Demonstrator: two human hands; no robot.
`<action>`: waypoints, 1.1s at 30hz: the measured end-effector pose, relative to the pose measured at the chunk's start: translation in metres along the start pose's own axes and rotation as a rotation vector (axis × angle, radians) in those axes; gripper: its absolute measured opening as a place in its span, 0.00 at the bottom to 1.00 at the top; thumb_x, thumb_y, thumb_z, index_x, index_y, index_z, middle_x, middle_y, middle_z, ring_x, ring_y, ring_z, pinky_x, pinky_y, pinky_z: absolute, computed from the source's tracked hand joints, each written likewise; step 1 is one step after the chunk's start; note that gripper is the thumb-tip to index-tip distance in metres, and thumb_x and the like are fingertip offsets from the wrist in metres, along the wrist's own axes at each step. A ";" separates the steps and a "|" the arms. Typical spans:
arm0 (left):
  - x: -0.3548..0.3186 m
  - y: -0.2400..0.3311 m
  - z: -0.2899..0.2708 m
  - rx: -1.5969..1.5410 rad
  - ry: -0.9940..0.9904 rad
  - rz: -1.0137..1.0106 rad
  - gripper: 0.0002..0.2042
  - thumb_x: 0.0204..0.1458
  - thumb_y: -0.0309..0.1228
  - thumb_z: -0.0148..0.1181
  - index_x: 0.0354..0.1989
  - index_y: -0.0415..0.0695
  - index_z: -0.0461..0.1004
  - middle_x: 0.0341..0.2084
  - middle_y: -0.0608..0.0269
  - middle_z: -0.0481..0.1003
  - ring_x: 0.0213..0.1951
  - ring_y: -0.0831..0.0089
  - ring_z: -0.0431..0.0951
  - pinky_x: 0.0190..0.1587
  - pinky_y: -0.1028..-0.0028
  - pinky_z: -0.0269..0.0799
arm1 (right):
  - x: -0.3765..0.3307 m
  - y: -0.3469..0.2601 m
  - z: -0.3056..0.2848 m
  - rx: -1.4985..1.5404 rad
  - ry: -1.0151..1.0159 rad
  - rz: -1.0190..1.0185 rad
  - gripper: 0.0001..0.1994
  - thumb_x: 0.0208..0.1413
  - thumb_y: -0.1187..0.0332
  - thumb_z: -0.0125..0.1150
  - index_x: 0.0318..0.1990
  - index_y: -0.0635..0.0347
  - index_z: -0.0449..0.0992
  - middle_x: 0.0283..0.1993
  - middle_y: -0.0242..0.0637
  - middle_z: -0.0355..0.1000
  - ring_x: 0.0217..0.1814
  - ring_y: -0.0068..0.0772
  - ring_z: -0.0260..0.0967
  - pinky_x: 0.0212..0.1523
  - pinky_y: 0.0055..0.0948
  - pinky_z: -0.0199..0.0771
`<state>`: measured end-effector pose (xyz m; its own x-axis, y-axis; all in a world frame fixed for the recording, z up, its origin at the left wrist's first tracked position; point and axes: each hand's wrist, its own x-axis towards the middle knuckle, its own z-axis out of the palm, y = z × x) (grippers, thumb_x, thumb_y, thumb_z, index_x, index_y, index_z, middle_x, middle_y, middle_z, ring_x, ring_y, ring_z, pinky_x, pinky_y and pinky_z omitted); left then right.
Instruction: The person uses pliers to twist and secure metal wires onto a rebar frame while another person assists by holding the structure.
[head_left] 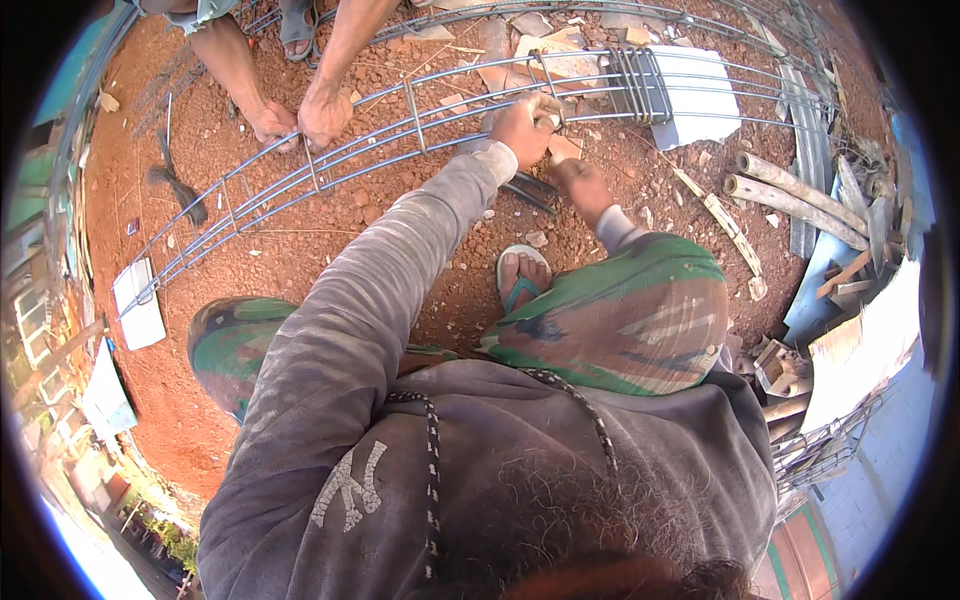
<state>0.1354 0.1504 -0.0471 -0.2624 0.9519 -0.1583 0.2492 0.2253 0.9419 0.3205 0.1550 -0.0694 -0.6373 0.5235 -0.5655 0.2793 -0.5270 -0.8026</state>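
Note:
A long cage of steel reinforcing bars (380, 146) lies across the ground in front of me, with square stirrups (415, 118) around it at intervals. My left hand (525, 128) is closed at a stirrup (540, 68) on the near bars, its fingers curled round the steel. Just right and nearer, my right hand (584, 190) is closed below the same joint; whatever is in its fingers is hidden. A dark tool-like piece (530, 192) lies on the soil between my hands. Several stirrups sit bunched together (640, 86) at the cage's right part.
Across the cage, a co-worker's two hands (300, 120) grip the bars at left. A white tile (138, 304) lies under the left end, a pale board (700, 96) under the right. Dark wire (178, 186) lies beyond the bars. Pipes (800, 200) and scrap lie at right.

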 end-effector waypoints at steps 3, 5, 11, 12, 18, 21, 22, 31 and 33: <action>0.009 0.000 -0.001 0.304 -0.001 -0.088 0.14 0.58 0.37 0.63 0.38 0.37 0.84 0.30 0.51 0.84 0.33 0.63 0.85 0.41 0.65 0.78 | -0.004 0.028 0.021 -1.123 0.286 -0.352 0.29 0.52 0.47 0.72 0.57 0.53 0.77 0.49 0.44 0.76 0.56 0.47 0.73 0.57 0.47 0.73; 0.013 -0.002 -0.007 0.335 -0.021 -0.154 0.16 0.57 0.41 0.65 0.37 0.38 0.85 0.28 0.52 0.84 0.32 0.64 0.85 0.40 0.65 0.78 | -0.003 0.016 0.044 -1.327 0.241 -0.327 0.31 0.50 0.50 0.73 0.60 0.53 0.74 0.57 0.44 0.72 0.64 0.50 0.68 0.61 0.50 0.69; 0.036 0.000 0.005 0.367 -0.025 -0.341 0.21 0.54 0.50 0.68 0.34 0.39 0.86 0.25 0.57 0.84 0.29 0.66 0.84 0.38 0.66 0.77 | 0.014 0.027 0.039 -1.419 0.172 -0.302 0.27 0.52 0.55 0.66 0.55 0.62 0.71 0.53 0.48 0.72 0.61 0.54 0.68 0.59 0.53 0.70; 0.036 -0.001 0.003 0.320 -0.028 -0.414 0.22 0.53 0.50 0.69 0.35 0.39 0.86 0.24 0.58 0.84 0.29 0.67 0.84 0.38 0.66 0.77 | 0.012 0.026 0.043 -1.410 0.217 -0.358 0.24 0.54 0.57 0.63 0.54 0.63 0.71 0.49 0.48 0.73 0.57 0.55 0.71 0.56 0.53 0.72; 0.035 -0.001 -0.003 0.262 -0.108 -0.524 0.30 0.51 0.58 0.67 0.44 0.40 0.85 0.34 0.50 0.85 0.41 0.57 0.86 0.51 0.62 0.77 | -0.030 0.038 0.017 -0.788 0.176 -0.006 0.20 0.61 0.62 0.53 0.57 0.63 0.71 0.40 0.50 0.79 0.40 0.55 0.79 0.47 0.52 0.76; 0.037 0.004 0.001 0.249 -0.051 -0.491 0.22 0.51 0.50 0.69 0.34 0.39 0.86 0.27 0.52 0.84 0.29 0.64 0.83 0.37 0.64 0.76 | -0.067 0.046 -0.008 -0.678 0.254 0.125 0.20 0.62 0.63 0.53 0.58 0.64 0.71 0.40 0.50 0.79 0.40 0.52 0.78 0.47 0.50 0.76; 0.035 0.005 0.001 0.234 -0.051 -0.491 0.22 0.51 0.50 0.69 0.34 0.39 0.86 0.27 0.52 0.84 0.29 0.64 0.83 0.37 0.64 0.76 | -0.078 0.047 -0.014 -0.658 0.278 0.166 0.21 0.62 0.63 0.53 0.59 0.64 0.71 0.40 0.50 0.79 0.41 0.51 0.78 0.47 0.49 0.76; 0.028 0.058 -0.022 0.325 -0.176 -0.460 0.29 0.52 0.54 0.66 0.43 0.33 0.83 0.40 0.39 0.83 0.47 0.49 0.84 0.52 0.61 0.76 | -0.107 -0.037 -0.065 -0.778 0.320 0.205 0.22 0.64 0.66 0.53 0.63 0.65 0.71 0.40 0.49 0.80 0.42 0.42 0.78 0.47 0.43 0.77; 0.026 0.064 -0.021 0.312 -0.187 -0.486 0.31 0.52 0.56 0.66 0.44 0.33 0.83 0.41 0.39 0.83 0.48 0.50 0.83 0.54 0.61 0.76 | -0.101 -0.066 -0.078 -0.814 0.238 0.115 0.22 0.64 0.66 0.53 0.63 0.66 0.71 0.41 0.51 0.79 0.42 0.43 0.78 0.48 0.43 0.77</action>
<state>0.1247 0.1856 0.0155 -0.2533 0.7386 -0.6248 0.4106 0.6668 0.6219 0.4223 0.1892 0.0258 -0.4309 0.6712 -0.6032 0.8200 0.0121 -0.5723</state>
